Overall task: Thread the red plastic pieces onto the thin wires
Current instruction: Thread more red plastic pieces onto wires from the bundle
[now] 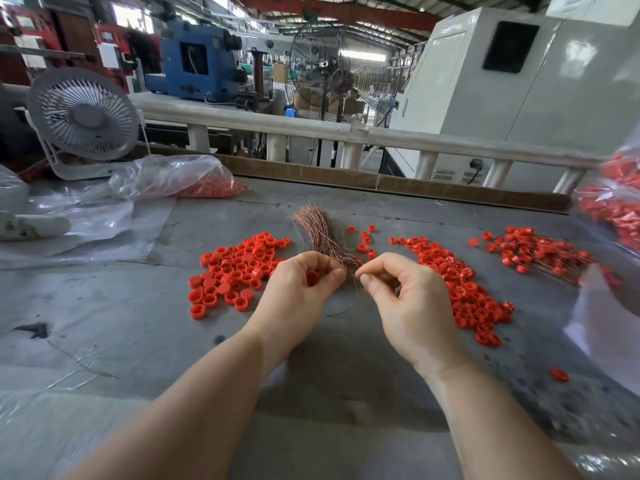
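Note:
My left hand [300, 292] curls around a red plastic cap [312, 277] at the middle of the grey table. My right hand [405, 299] pinches a thin wire end between thumb and forefinger, right beside the left fingertips. A bundle of copper-coloured thin wires [317, 230] lies just beyond both hands, fanning away from me. A heap of red caps [235, 271] sits to the left. A second heap of red ring pieces [460, 285] spreads to the right. Pieces threaded on wires [540, 254] lie at the far right.
A clear plastic bag with red pieces [194, 183] and a white desk fan [83, 116] are at the back left. Another bag of red pieces [613, 202] hangs at the right edge. One loose red piece [558, 375] lies near right. A white railing [311, 128] borders the table's far side.

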`<state>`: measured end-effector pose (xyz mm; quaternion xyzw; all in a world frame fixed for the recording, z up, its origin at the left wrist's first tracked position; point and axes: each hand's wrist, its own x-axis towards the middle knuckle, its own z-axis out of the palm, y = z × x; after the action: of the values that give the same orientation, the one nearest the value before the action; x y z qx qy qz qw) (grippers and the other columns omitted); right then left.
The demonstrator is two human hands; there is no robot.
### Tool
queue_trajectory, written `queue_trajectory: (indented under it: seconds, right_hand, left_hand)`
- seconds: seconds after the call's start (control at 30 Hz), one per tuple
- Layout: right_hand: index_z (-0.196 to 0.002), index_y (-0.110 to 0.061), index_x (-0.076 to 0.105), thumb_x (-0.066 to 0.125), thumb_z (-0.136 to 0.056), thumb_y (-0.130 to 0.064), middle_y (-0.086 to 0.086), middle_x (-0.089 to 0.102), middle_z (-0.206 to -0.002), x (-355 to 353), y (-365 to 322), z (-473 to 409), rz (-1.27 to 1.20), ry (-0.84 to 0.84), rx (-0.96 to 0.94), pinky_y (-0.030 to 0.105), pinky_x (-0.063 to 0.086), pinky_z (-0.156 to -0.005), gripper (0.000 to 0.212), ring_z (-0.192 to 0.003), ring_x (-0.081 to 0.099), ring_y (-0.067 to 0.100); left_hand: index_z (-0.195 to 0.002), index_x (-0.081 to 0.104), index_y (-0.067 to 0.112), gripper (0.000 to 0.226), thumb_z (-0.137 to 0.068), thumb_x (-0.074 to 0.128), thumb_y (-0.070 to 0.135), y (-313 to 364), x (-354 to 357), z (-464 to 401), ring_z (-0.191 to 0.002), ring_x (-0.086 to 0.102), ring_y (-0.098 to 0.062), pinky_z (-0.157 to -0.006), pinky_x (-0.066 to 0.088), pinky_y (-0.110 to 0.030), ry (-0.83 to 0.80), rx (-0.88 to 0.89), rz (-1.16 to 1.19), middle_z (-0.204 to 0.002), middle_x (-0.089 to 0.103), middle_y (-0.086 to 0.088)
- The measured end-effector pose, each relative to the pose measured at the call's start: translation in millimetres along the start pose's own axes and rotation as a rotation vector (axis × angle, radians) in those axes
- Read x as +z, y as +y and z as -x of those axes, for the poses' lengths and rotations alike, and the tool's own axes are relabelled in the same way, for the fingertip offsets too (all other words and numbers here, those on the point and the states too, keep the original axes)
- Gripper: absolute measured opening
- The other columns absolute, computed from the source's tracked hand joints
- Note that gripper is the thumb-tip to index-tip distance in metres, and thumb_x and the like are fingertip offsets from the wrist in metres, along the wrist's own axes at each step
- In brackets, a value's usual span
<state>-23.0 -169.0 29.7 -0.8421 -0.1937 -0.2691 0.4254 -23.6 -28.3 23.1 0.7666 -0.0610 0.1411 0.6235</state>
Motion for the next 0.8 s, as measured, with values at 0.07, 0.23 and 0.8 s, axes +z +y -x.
queue_trajectory:
  seconds: [0.07,0.23,0.8]
  right_hand:
    - [-0.074,-0.015,0.068,0.066,-0.080,-0.001,-0.006,0.062,-0.066,0.6,-0.7,0.2,0.011,-0.009,-0.014,0.028,0.045,-0.062,0.015,-0.062,0.055,0.010]
    - [-0.075,-0.014,0.067,0.066,-0.081,-0.002,-0.004,0.062,-0.068,1.6,-0.7,0.0,0.025,-0.021,-0.008,0.031,0.045,-0.064,0.013,-0.064,0.056,0.015]
    - [-0.075,-0.019,0.067,0.065,-0.082,-0.002,-0.013,0.060,-0.066,0.5,1.1,-1.4,-0.076,-0.037,0.031,0.025,0.041,-0.062,0.018,-0.062,0.052,0.004]
  left_hand:
    - [-0.075,0.062,0.015,0.013,-0.087,0.062,0.011,0.5,1.2,-0.1,-0.044,0.039,0.001,-0.049,0.031,-0.010,0.021,0.046,-0.112,-0.052,0.045,0.012]
    - [-0.071,0.056,0.022,0.020,-0.088,0.059,0.012,0.9,3.4,0.4,-0.050,0.042,0.002,-0.053,0.032,-0.010,0.058,0.072,-0.157,-0.057,0.047,0.012]
    - [-0.073,0.057,0.015,0.020,-0.091,0.054,0.009,6.8,2.0,3.3,-0.040,0.025,-0.001,-0.038,0.023,-0.014,-0.075,-0.159,0.393,-0.047,0.035,0.013]
